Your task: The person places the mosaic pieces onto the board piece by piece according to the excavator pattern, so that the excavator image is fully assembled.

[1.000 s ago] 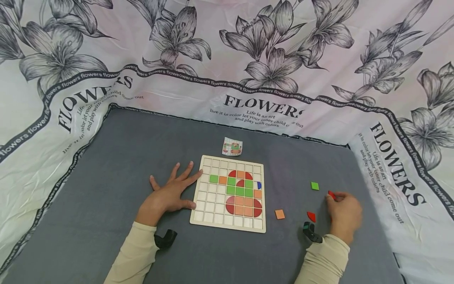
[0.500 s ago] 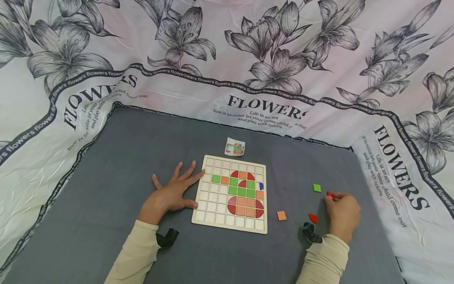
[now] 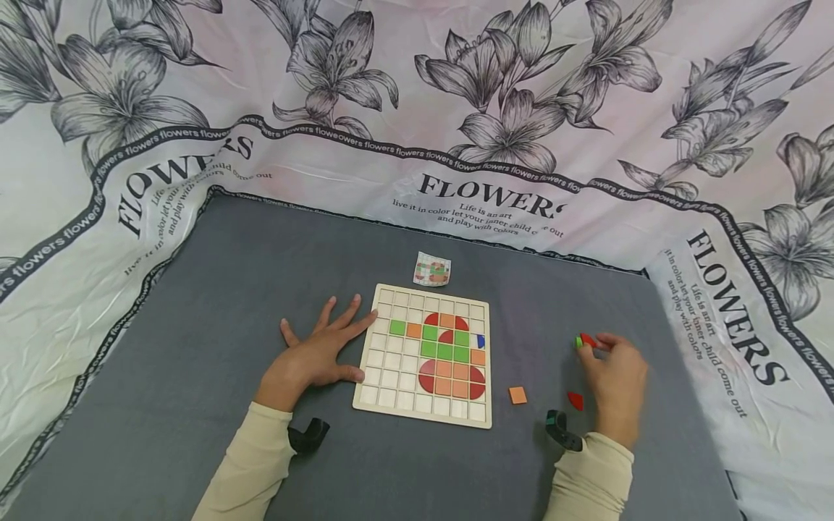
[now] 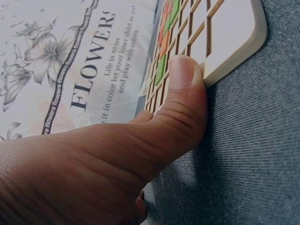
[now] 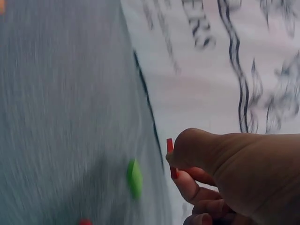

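Note:
A wooden grid board (image 3: 391, 409) with several coloured tiles in its squares lies in the middle of the table. My left hand (image 3: 309, 365) is spread at its left side; in the left wrist view the thumb (image 4: 183, 93) touches the board's edge. Between thumb and fingertips my right hand (image 3: 615, 380) pinches a red tile (image 3: 588, 340), seen edge-on in the right wrist view. It is above the table at the right, beside a green tile (image 3: 578, 342) that it partly covers in the head view. A red quarter-round tile (image 3: 575, 401) lies nearer to me.
An orange square tile (image 3: 517, 395) lies right of the board. Behind the board is a small pattern card (image 3: 432, 269). Flower-printed cloth (image 3: 482, 195) stands round the back and sides of the grey table (image 3: 417, 470).
My right hand has lifted the red tile and moved left and away from me, over towards the green tile. The left hand stays at the board.

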Demonstrator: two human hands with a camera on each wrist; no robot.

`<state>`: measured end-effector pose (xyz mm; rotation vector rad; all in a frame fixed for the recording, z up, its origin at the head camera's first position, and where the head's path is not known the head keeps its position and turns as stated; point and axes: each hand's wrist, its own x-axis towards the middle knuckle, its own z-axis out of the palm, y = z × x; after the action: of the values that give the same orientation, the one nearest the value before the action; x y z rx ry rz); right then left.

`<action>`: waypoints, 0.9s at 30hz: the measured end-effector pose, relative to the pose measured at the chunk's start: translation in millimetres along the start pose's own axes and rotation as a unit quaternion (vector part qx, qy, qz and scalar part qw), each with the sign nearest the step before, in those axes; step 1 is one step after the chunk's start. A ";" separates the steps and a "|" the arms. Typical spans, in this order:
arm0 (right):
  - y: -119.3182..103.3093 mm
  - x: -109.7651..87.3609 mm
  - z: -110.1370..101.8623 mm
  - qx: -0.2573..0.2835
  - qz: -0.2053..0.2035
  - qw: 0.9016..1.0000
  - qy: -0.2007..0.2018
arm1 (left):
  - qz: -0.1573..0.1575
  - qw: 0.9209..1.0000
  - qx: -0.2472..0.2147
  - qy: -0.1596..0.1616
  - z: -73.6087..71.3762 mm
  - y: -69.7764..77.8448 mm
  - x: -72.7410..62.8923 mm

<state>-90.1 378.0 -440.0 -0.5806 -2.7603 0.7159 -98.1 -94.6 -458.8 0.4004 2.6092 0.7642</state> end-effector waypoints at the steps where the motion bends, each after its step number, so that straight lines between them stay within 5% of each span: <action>1: -8.0 -1.3 1.2 0.003 -0.013 1.000 0.003 | -0.001 1.000 0.000 -0.001 -0.3 0.0 -0.1; 14: -106.1 -27.5 46.6 0.029 -0.173 0.984 -0.033 | -0.006 1.000 -0.002 -0.001 -0.3 -2.1 -0.1; 27: -163.6 -55.0 85.4 0.045 -0.322 0.941 -0.090 | -0.002 1.000 0.000 -0.001 1.8 -4.2 1.4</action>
<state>-119.6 187.7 -436.7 0.4245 -2.7903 0.7437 -99.3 -96.7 -462.9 0.3966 2.6084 0.7624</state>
